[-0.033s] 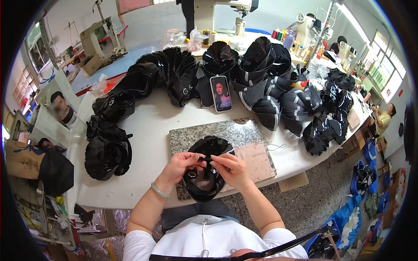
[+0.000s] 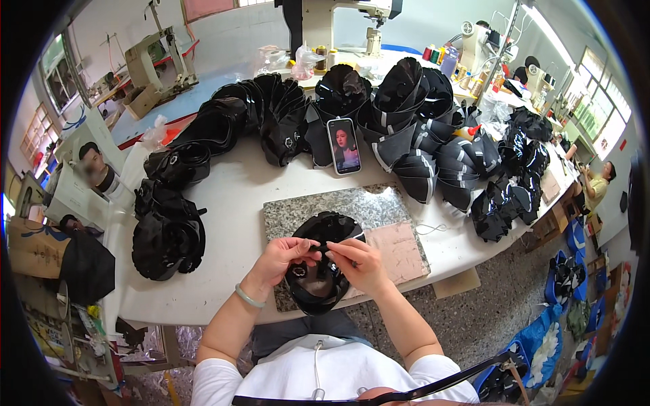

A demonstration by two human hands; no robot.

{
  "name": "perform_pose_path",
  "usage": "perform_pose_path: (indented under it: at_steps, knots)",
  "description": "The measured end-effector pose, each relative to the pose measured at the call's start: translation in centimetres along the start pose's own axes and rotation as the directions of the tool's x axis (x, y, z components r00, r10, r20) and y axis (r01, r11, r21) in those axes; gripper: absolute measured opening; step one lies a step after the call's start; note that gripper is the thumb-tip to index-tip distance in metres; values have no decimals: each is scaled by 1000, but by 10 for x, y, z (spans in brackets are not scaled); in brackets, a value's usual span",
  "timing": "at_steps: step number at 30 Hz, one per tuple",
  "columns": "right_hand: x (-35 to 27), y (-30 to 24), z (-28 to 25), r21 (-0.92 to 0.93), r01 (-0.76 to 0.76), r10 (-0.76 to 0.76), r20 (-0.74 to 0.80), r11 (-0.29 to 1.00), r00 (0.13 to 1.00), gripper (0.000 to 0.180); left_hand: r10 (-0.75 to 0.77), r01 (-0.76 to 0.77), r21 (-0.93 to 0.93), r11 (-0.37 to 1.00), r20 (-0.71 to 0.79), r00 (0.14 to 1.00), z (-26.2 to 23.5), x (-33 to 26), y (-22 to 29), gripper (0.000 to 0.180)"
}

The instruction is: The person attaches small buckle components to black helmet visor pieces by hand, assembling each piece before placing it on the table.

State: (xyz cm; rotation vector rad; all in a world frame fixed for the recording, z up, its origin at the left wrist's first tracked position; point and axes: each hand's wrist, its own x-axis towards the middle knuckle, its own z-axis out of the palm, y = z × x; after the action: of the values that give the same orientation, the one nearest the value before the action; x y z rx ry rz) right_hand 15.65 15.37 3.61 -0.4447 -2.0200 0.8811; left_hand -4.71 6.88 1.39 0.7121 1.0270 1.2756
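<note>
A glossy black piece, which looks like a shoe upper with a scalloped edge [image 2: 317, 294], rests on the speckled stone slab [image 2: 298, 203]. My left hand [image 2: 288, 259] pinches its edge between thumb and fingers, a pale bangle on that wrist. Close beside it, my right hand [image 2: 359, 264] pinches the same upper's edge, and the fingertips of both hands nearly meet. Whether a small part sits between the fingertips I cannot make out. A pinkish worn pad [image 2: 396, 250] lies on the slab by my right hand.
A phone [image 2: 344, 147] leans upright beyond the slab, against stacked black uppers [image 2: 283, 128]. More piles [image 2: 169, 237] lie at the left, and grey-lined pieces [image 2: 414, 176] at the right. A loose thread [image 2: 431, 228] lies near the slab. Sewing machines [image 2: 374, 34] stand behind; people sit far right.
</note>
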Motion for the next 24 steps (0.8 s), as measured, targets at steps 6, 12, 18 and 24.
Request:
perform_pose_path:
  at_steps: [6,12,18,24]
  knots:
    - [3,-2,2,-57,43,-38,89,997,995,17,45,-44,48,998,-20,999,11,-1,-1,35]
    - [4,4,7,-145,90,-61,188,985,980,23,44,-47,204,978,20,999,9,-1,-2,31]
    - [7,-3,-3,-163,49,-19,178,985,984,30,142,-139,253,957,7,990,20,-6,12,23]
    - [17,-18,6,-534,283,-188,226,796,956,44,267,-143,677,722,-82,960,31,-1,10,8]
